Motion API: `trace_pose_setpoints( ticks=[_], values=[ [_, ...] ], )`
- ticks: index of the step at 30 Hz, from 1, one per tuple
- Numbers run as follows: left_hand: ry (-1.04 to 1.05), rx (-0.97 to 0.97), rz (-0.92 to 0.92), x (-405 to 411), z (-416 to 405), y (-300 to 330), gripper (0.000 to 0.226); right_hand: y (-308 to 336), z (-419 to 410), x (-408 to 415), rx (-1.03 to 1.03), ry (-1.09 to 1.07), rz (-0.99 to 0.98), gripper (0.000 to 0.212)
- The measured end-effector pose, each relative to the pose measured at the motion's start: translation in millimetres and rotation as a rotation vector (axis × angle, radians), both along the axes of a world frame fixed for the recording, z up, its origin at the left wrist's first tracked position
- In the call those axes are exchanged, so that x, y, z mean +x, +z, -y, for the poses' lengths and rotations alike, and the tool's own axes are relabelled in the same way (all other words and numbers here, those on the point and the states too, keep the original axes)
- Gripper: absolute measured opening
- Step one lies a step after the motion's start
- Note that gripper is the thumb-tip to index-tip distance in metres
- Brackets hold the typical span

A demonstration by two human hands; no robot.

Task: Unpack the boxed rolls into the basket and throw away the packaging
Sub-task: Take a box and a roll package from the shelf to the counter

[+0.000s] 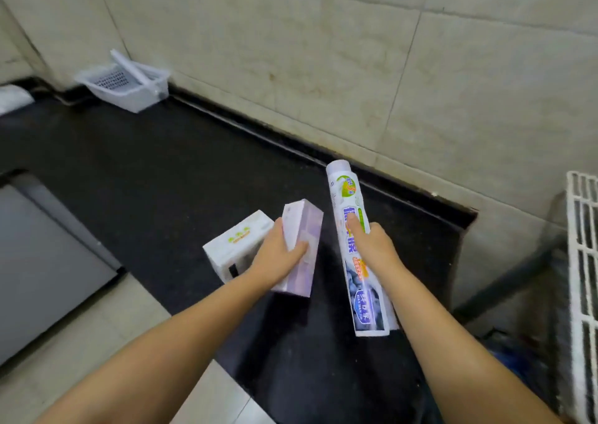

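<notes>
My left hand (280, 255) grips a pale purple carton (299, 245) held above the black counter (145, 171). My right hand (372, 245) holds a long printed roll (351, 203), tilted with its capped end pointing away from me; its lower end carries a loose printed wrapper. A second white carton (234, 245) with green print lies on the counter just left of my left hand. A white plastic basket (127, 83) sits at the far left against the tiled wall, with a white bar resting across it.
A steel sink edge (42, 255) lies to the left below the counter. A white wire rack (582, 278) stands at the right edge. The counter ends at a corner near the right, with floor and something dark and blue below.
</notes>
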State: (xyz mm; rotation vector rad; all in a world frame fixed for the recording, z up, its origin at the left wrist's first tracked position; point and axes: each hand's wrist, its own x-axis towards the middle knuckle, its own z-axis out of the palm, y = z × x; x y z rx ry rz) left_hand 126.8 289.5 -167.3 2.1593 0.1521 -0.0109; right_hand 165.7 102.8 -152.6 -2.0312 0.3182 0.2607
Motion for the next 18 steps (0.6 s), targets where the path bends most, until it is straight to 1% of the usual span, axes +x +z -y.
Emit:
trace_pose_setpoints(
  ticks=[1, 4, 7, 10, 13, 18],
  values=[
    [0.024, -0.026, 0.041, -0.4, -17.7, 11.9, 0.044, 5.7, -16.1, 7.0, 0.019, 0.020, 0.008, 0.058],
    [0.122, -0.062, 0.111, -0.5, -83.2, 41.2, 0.044, 27.3, -69.5, 25.6, 0.026, 0.108, 0.073, 0.058],
    [0.230, -0.078, 0.146, -5.2, -155.8, 60.0, 0.049, 48.0, -129.6, 36.9, 0.030, 0.217, 0.128, 0.057],
    [0.320, -0.065, 0.177, -14.8, -223.2, 70.5, 0.049, 62.4, -192.7, 41.9, 0.027, 0.304, 0.174, 0.058],
    [0.366, -0.037, 0.210, -27.8, -292.5, 79.3, 0.049, 70.5, -261.8, 41.2, 0.055, 0.346, 0.194, 0.057],
    [0.376, 0.029, 0.234, -47.8, -419.2, 95.7, 0.047, 73.9, -380.9, 40.7, 0.099, 0.388, 0.158, 0.059]
  ],
)
